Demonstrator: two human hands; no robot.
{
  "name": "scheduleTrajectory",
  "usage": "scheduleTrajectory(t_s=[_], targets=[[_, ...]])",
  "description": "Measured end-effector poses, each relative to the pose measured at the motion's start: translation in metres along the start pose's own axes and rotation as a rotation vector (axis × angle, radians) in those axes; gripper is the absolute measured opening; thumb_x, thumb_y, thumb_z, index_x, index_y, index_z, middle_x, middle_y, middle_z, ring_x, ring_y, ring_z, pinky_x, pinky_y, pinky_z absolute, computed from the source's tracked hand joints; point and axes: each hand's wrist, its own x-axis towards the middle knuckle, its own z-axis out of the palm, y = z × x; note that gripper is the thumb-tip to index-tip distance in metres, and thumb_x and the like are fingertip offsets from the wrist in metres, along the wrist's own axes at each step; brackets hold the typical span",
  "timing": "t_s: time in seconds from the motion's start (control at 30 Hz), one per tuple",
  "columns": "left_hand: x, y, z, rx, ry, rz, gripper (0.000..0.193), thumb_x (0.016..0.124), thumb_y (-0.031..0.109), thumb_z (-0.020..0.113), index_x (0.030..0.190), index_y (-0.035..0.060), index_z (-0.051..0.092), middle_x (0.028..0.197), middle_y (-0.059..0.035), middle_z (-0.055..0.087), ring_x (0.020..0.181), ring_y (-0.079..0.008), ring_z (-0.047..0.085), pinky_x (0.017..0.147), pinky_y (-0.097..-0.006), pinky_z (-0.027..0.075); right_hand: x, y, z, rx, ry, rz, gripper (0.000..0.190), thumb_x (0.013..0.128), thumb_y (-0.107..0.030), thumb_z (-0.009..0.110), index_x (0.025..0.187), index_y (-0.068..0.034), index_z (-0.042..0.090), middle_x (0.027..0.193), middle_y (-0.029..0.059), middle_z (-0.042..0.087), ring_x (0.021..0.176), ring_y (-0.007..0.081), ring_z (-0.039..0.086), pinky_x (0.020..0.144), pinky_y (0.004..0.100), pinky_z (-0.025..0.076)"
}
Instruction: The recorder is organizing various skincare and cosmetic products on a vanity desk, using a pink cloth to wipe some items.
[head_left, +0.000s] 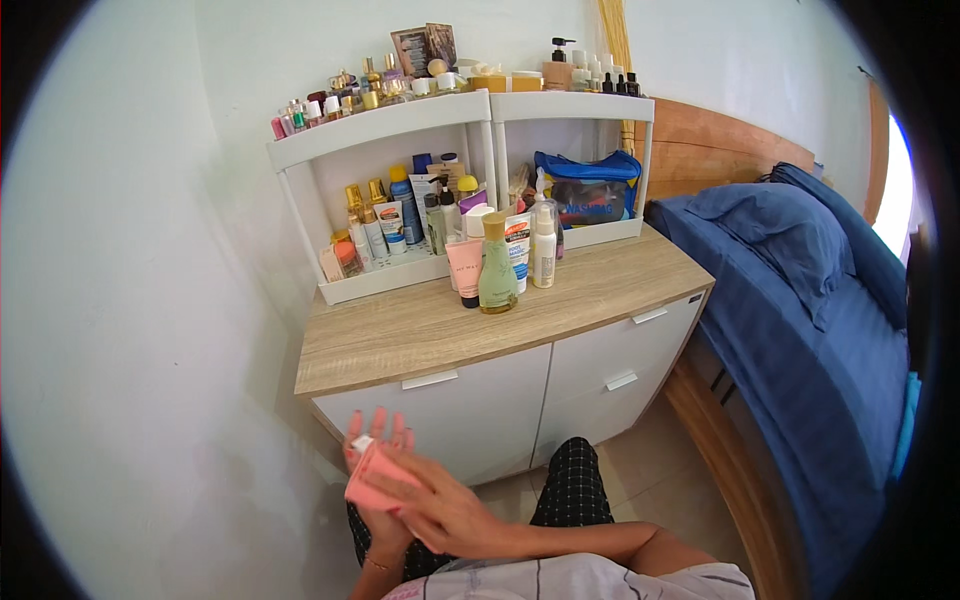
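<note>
My right hand (442, 502) is closed around a pink cloth or soft pink item (379, 480), blurred, with a small white part at its upper end. Beneath it lies my left hand (379, 435), palm up with its fingers extended and apart; whether it also grips the pink item cannot be told. Beyond both hands, on the wood-topped cabinet (375, 345), stand a green bottle with a gold cap (498, 274), a pink tube with a dark cap (466, 270), a white tube (518, 251) and a white pump bottle (544, 251).
Two white shelf units (382, 120) on the cabinet hold many bottles, tubes and a blue wash bag (592, 191). A wall (112, 300) rises at the left. On the right is a bed with blue bedding (795, 360) and a wooden frame (712, 435).
</note>
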Motion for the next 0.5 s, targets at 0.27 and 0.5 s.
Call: scheduleTrajectory(t_s=[0.27,0.5], targets=[[0.004,0.008,0.003,-0.048,0.057,0.009,0.057,0.104,0.049,0.032,0.149,0.0142,0.030,0.150,-0.0151,0.036,0.138,-0.0345,0.038,0.117,-0.0464,0.027,-0.001,0.000,0.004,0.220,-0.006,0.068,0.051,0.096,-0.008,0.054,0.145,-0.005,0.042,0.152,0.0175,0.035,0.137,0.0378,0.036,0.113,0.0429,0.031],[0.004,0.014,0.013,-0.038,0.065,-0.026,0.059,0.103,0.046,0.033,0.152,0.0133,0.027,0.154,-0.0131,0.032,0.140,-0.0357,0.034,0.117,-0.0490,0.026,-0.004,-0.002,0.001,0.278,0.019,0.143,0.049,0.099,-0.010,0.050,0.146,-0.003,0.039,0.153,0.0183,0.034,0.141,0.0348,0.034,0.114,0.0412,0.029]])
